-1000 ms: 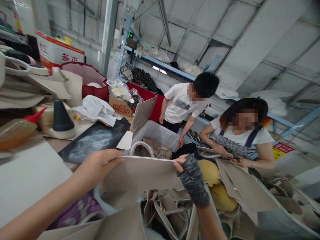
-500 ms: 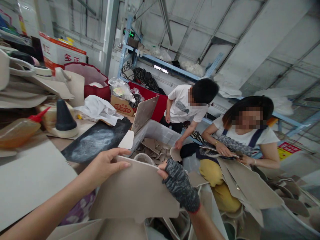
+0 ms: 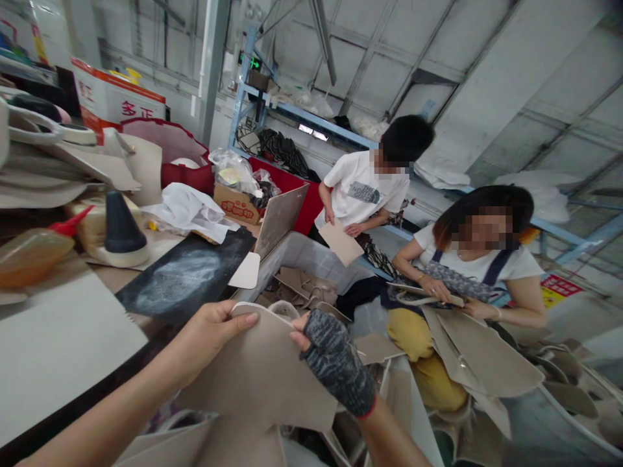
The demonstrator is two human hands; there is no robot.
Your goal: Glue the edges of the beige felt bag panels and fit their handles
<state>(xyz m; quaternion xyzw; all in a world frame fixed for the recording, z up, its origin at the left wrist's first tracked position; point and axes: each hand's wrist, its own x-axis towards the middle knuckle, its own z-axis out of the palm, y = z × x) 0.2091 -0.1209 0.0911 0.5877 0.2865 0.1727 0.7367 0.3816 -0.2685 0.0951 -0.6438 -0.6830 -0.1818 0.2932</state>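
Observation:
A beige leather-like panel [image 3: 265,370] hangs from both of my hands, its top edge bowed up between them. My left hand [image 3: 214,334] pinches the upper left corner, thumb on the near face and fingers behind. My right hand [image 3: 335,360], in a dark grey fingerless glove with a red cuff, grips the top edge farther right. A pale curved strap [image 3: 283,309] shows just behind that edge; whether it is joined to the panel I cannot tell. Under the panel lie more beige pieces [image 3: 238,444], partly hidden by it.
Ahead is a plastic bin [image 3: 335,256] of beige pieces. Left, a work surface holds a black sheet [image 3: 180,272], a dark cone [image 3: 121,224] and a red-tipped bottle [image 3: 36,256]. One co-worker [image 3: 367,188] stands holding a beige piece; another [image 3: 481,272] sits at right, handling panels.
My hands and the panel have shifted slightly left, and the top edge bows more. The standing co-worker has straightened up, lifting a beige piece out of the bin.

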